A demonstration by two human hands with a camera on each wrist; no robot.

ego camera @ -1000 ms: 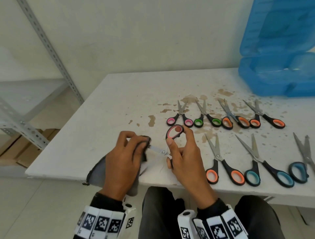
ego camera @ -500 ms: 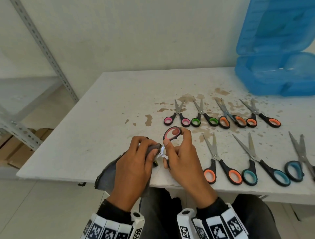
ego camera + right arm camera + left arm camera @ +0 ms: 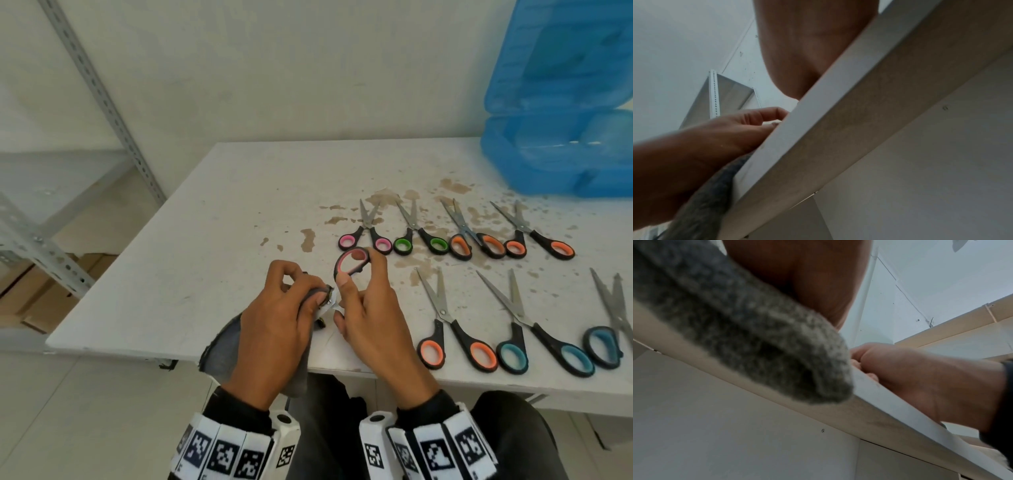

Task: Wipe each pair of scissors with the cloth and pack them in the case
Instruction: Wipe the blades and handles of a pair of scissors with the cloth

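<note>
A pair of pink-and-black-handled scissors (image 3: 351,262) is held by the right hand (image 3: 371,318) at the near edge of the white table (image 3: 212,240), with thumb and fingers curled about its handle loop. The blades are pinched inside a grey fabric cloth (image 3: 224,349) by the left hand (image 3: 277,325), whose fingers are curled round the folded cloth; only a glint of metal is seen between the two hands. The loose part of the cloth hangs over the near table edge, as is seen also from the left wrist, where the cloth (image 3: 748,331) fills the frame beside the right hand (image 3: 920,382). In the right-wrist view the left hand (image 3: 715,142) is seen above the table edge (image 3: 838,113).

To the right, two rows of scissors are laid on the table. In the far row lie a pink-handled pair (image 3: 368,233), a green-handled pair (image 3: 419,236) and two orange-handled pairs (image 3: 474,238) (image 3: 534,236). In the near row lie an orange-handled pair (image 3: 452,329) and two teal-handled pairs (image 3: 534,332) (image 3: 609,329), the rightmost cut by the frame edge. A translucent blue plastic case (image 3: 561,102) stands open at the far right corner, apart from the scissors. Brown stains (image 3: 308,239) mark the tabletop. A grey metal shelving rack (image 3: 102,102) stands to the left.
</note>
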